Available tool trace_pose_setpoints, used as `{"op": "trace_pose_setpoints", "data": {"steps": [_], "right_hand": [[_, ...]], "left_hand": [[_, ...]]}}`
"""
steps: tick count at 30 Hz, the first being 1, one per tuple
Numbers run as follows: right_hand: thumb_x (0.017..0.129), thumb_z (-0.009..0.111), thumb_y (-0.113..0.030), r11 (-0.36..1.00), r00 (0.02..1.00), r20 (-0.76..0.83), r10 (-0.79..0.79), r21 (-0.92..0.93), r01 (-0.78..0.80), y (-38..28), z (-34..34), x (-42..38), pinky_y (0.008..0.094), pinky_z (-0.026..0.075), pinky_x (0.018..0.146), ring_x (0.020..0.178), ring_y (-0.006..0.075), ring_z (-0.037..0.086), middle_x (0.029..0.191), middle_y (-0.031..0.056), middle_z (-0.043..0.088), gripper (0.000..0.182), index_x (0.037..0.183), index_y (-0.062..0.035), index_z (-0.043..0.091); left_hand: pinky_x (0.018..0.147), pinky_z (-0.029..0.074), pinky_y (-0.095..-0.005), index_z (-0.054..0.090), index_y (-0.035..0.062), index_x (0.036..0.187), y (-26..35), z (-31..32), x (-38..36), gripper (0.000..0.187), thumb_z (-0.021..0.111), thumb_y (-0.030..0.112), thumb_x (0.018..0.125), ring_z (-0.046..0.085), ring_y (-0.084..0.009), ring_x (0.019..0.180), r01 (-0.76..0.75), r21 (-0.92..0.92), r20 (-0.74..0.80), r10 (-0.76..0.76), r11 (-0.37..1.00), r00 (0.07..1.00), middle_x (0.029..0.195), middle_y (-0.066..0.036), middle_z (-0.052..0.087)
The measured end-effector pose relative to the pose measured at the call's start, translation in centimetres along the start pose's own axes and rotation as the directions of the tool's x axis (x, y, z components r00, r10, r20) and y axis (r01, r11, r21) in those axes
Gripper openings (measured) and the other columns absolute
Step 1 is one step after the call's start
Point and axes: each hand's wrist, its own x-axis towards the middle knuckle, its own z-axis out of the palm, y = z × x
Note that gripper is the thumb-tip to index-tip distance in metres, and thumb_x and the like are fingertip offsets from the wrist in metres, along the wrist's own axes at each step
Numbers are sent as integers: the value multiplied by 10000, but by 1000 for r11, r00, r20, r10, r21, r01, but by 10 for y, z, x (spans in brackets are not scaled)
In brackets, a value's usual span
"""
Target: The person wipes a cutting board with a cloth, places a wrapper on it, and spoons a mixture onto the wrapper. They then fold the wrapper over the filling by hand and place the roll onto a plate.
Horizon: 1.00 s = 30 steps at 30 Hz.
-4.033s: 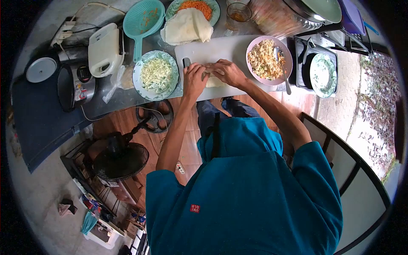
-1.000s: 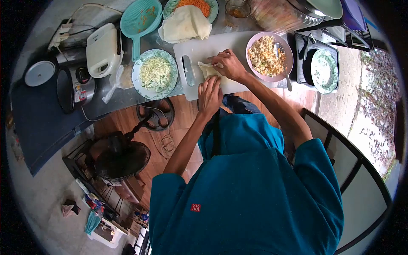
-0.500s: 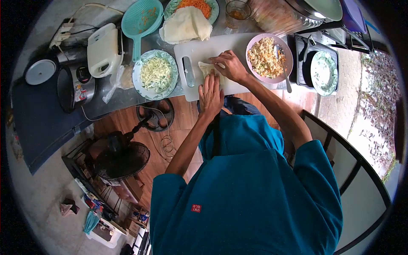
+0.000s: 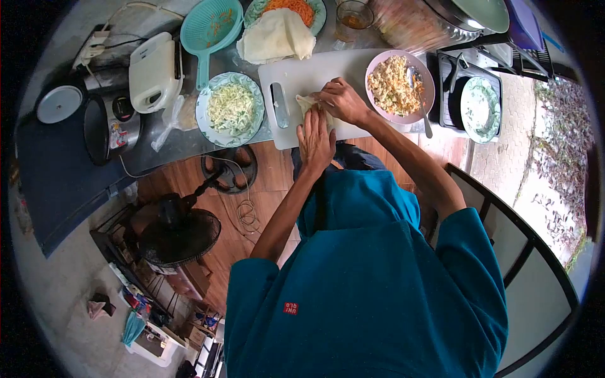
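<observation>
On the white cutting board [image 4: 292, 75] lies a small pale wrapper [image 4: 305, 102], mostly covered by my hands. My left hand [image 4: 316, 140] rests over its near part with the fingers stretched out. Bent fingers of my right hand [image 4: 341, 101] pinch the wrapper's right upper side. A pink bowl of mixed filling [image 4: 395, 87] with a spoon [image 4: 421, 101] stands on the board's right part. Left of the board is a plate of shredded cabbage [image 4: 231, 109]. A stack of pale wrappers [image 4: 277, 38] lies above the board, partly over a plate of shredded carrot [image 4: 301, 11].
A green colander [image 4: 211, 28], a white appliance [image 4: 153, 74] and a cooker [image 4: 113, 129] stand at the left. Behind the board is a glass [image 4: 353, 22]. A patterned plate [image 4: 480, 108] rests over a dark pan at the right. A fan [image 4: 179, 233] stands below the counter.
My right hand has shifted slightly down on the wrapper. My left hand has moved a little to the right, still lying over the wrapper.
</observation>
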Motion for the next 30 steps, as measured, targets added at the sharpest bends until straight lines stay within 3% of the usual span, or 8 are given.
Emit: {"op": "trace_pose_setpoints", "data": {"steps": [5, 11, 16, 18, 19, 21, 25, 30], "right_hand": [[842, 686, -170, 999, 999, 31, -15, -35, 16, -6, 2, -8, 356, 414, 899, 945, 177, 605, 894, 40, 701, 323, 1148, -68, 672], [885, 657, -231, 996, 999, 48, 9, -94, -4, -18, -6, -18, 426, 366, 940, 1050, 191, 567, 1010, 45, 726, 472, 1313, -59, 560], [910, 630, -219, 996, 996, 46, 70, -65, -67, -24, -3, -23, 470, 351, 965, 1100, 204, 546, 1080, 51, 713, 531, 1394, -67, 473], [918, 614, -212, 991, 992, 87, 88, -105, -78, -23, -2, -26, 486, 347, 975, 1133, 204, 538, 1142, 49, 692, 544, 1416, -77, 442], [918, 614, -212, 991, 993, 83, 88, -109, -79, -23, -2, -27, 486, 347, 975, 1133, 204, 538, 1142, 49, 692, 544, 1416, -77, 442], [924, 602, -204, 995, 990, 99, 101, -24, -99, -23, -3, -29, 491, 348, 980, 1165, 207, 533, 1213, 51, 659, 532, 1417, -83, 443], [929, 592, -196, 993, 990, 103, 93, -86, -84, -26, -2, -33, 497, 345, 993, 1214, 203, 517, 1285, 60, 617, 535, 1426, -84, 431], [943, 574, -213, 988, 986, 101, 135, -90, -127, -31, 1, -40, 525, 319, 1037, 1267, 202, 495, 1338, 72, 580, 537, 1443, -101, 413]], "left_hand": [[1087, 183, -543, 338, -6, 1458, -3, 2, -2, 611, 521, 276, 947, 262, -339, 1416, 6, -15, -28, -6, 1000, 1000, 1523, -200, 317], [1083, 189, -533, 353, 33, 1453, -12, -19, 3, 633, 581, 210, 889, 287, -334, 1411, 25, -132, -263, -59, 991, 963, 1533, -148, 337], [1085, 203, -524, 460, 40, 1380, -32, -40, 35, 538, 589, 226, 893, 316, -307, 1395, -41, -11, -257, 37, 999, 966, 1515, -115, 367], [1082, 217, -528, 545, 49, 1299, -46, -42, 40, 439, 583, 238, 905, 334, -280, 1387, -87, 81, -120, 96, 993, 988, 1470, -93, 421], [1078, 226, -531, 580, 55, 1249, -51, -43, 40, 380, 569, 252, 925, 359, -254, 1373, -119, 95, -138, 131, 988, 982, 1420, -73, 470], [1076, 240, -525, 554, 49, 1284, -60, -45, 34, 414, 569, 257, 927, 369, -254, 1367, -156, 103, -94, 166, 982, 982, 1415, -77, 480], [1074, 256, -521, 513, 38, 1347, -68, -36, 18, 470, 548, 293, 955, 379, -249, 1364, -205, 126, -72, 215, 971, 974, 1436, -87, 471], [1075, 247, -514, 502, 37, 1372, -61, -29, 19, 495, 539, 312, 963, 356, -245, 1380, -139, 103, -77, 147, 985, 986, 1465, -85, 449]]}}
